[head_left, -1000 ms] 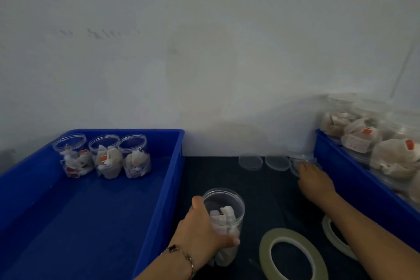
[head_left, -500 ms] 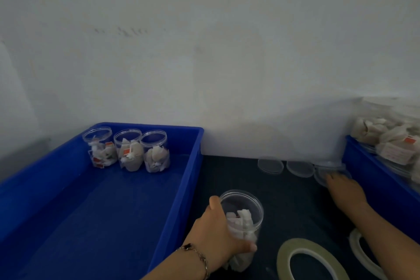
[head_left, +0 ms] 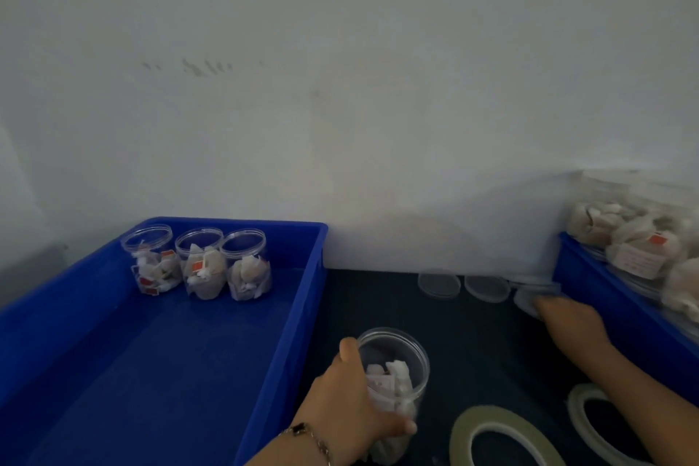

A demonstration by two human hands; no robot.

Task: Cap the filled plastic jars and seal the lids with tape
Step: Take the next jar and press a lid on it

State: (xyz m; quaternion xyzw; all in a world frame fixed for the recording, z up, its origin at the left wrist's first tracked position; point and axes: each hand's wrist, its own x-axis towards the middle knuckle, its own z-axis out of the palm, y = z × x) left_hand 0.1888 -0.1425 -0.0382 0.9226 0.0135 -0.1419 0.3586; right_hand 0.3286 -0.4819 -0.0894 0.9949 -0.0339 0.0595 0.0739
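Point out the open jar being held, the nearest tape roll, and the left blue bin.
open jar (head_left: 397,356), head view, upper wall.
tape roll (head_left: 469,427), head view, left band.
left blue bin (head_left: 299,299), head view, right wall.

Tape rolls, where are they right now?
In the head view, both lie flat on the dark table at the bottom right: one tape roll beside the open jar, the other under the right forearm, by the right bin.

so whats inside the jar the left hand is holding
The open jar gripped by the left hand holds pale, white-wrapped packets, filling the lower part; the top is empty and uncapped. The hand covers the jar's near side, so a count isn't possible.
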